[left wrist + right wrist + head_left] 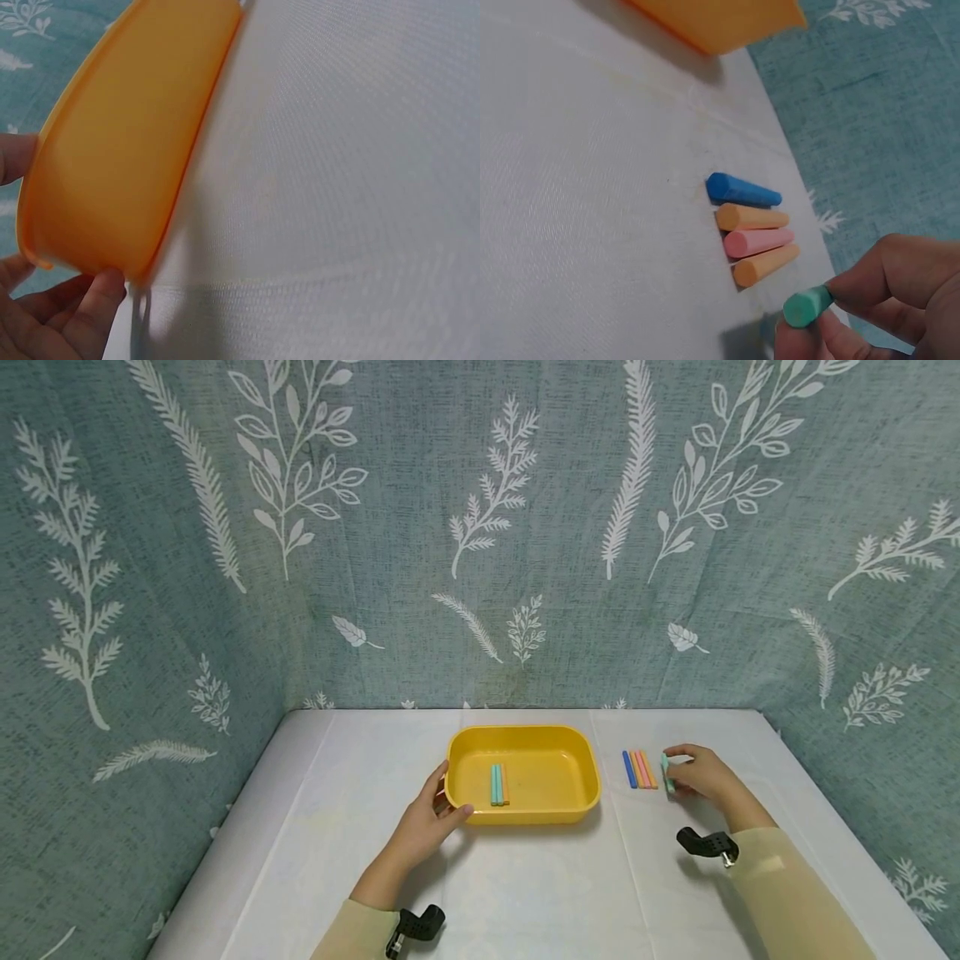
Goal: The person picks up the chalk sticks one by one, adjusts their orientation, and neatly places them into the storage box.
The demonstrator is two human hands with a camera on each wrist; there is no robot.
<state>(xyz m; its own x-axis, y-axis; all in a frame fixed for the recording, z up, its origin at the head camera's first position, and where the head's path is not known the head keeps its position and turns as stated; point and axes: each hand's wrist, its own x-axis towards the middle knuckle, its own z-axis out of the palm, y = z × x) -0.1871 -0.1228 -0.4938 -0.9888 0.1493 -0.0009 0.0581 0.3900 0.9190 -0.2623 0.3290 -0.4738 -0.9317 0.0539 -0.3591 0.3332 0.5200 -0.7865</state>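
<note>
In the head view, I see the person's left hand [423, 831] gripping the left end of a yellow tray [547, 817], thumb on the near rim and fingers spread along the side. Inside, left of the middle, two teal chalk sticks [497, 785] and an orange chalk stick [506, 784] lie side by side. On the white table [540, 893] to the right, the right hand [703, 777] pinches a green chalk stick [665, 768] between thumb and fingers, just beside a row of four: a blue stick [629, 769], then orange, pink and orange sticks [644, 769].

From the left wrist, the tray's outer wall fills the upper left; one fingertip presses its long rim while the other fingers bend against its end.

From the right wrist, the fingers close tightly about the green stick, one end facing me; whether it touches the table, I cannot tell. The row lies between it and the tray, whose corner shows above.
</note>
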